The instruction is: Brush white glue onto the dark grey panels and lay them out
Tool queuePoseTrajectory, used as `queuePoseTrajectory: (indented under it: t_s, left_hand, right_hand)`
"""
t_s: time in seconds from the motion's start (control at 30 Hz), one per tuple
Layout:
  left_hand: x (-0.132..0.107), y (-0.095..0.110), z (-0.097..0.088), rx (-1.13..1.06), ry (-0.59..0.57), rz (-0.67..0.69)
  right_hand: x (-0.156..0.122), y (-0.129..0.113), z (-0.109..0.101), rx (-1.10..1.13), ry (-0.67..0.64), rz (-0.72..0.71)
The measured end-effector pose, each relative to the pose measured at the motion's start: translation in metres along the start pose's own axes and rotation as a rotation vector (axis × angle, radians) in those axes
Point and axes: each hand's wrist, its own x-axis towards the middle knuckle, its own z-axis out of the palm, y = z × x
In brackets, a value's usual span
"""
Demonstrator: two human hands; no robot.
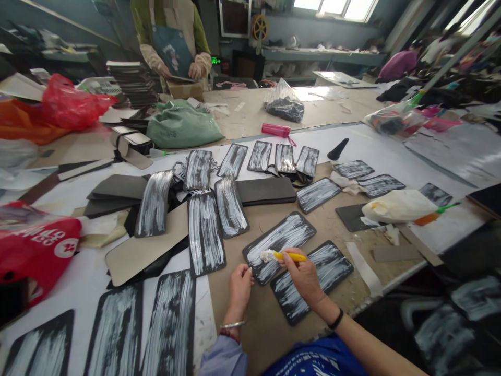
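Note:
My right hand [303, 274] is closed round a yellow-handled brush [287, 256] whose white, glue-laden bristles rest on a black panel [278, 241] streaked with white. My left hand [239, 289] presses its fingertips on that panel's near-left edge, fingers curled. A second streaked black panel [313, 279] lies just to the right, partly under my right wrist. Several more coated panels [205, 232] are spread over the brown board.
A person in an apron [172, 42] stands at the far side by a stack of dark sheets [131, 78]. Red bags [37, 248], a green sack [182, 125], a white glue bag [397, 205], a pink tube [276, 130] and grey boards [117, 190] lie around.

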Motion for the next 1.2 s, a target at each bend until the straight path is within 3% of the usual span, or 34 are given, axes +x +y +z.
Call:
queuePoseTrajectory:
  t_s: [0.13, 0.2, 0.27, 0.4, 0.47, 0.53, 0.63, 0.8, 0.97, 1.07, 1.2]
  left_hand:
    - [-0.002, 0.000, 0.000, 0.009, -0.007, 0.019]
    - [-0.002, 0.001, -0.001, 0.019, -0.016, 0.020]
    - [-0.002, 0.002, -0.001, 0.031, -0.023, 0.020]
    - [-0.003, 0.005, -0.002, 0.056, -0.023, 0.029]
    - [-0.004, 0.007, -0.002, 0.064, -0.022, 0.030]
    - [-0.004, 0.008, -0.002, 0.066, -0.020, 0.028]
    - [-0.005, 0.008, -0.001, 0.058, -0.012, 0.026]
    - [-0.005, 0.007, 0.000, 0.037, 0.009, 0.027]
    - [-0.007, 0.008, 0.001, 0.022, 0.019, 0.032]
    - [-0.008, 0.008, 0.001, 0.020, 0.026, 0.029]
    - [-0.009, 0.008, 0.000, 0.024, 0.026, 0.020]
  right_hand:
    - [-0.011, -0.002, 0.001, -0.013, -0.126, -0.031]
    - [-0.007, 0.004, -0.004, -0.018, -0.125, -0.023]
    - [0.010, 0.012, -0.019, -0.056, -0.006, -0.028]
    - [0.063, 0.025, -0.075, -0.191, 0.281, -0.053]
    - [0.081, 0.024, -0.099, -0.216, 0.349, -0.062]
    - [0.088, 0.019, -0.110, -0.215, 0.374, -0.075]
    - [0.078, 0.005, -0.096, -0.146, 0.311, -0.084]
    - [0.039, -0.017, -0.028, 0.158, 0.031, 0.051]
    - [0.019, -0.013, 0.028, 0.244, -0.146, 0.154]
    - [0.027, -0.005, 0.030, 0.203, -0.083, 0.090]
    - [0.055, 0.000, -0.011, 0.135, 0.119, 0.014]
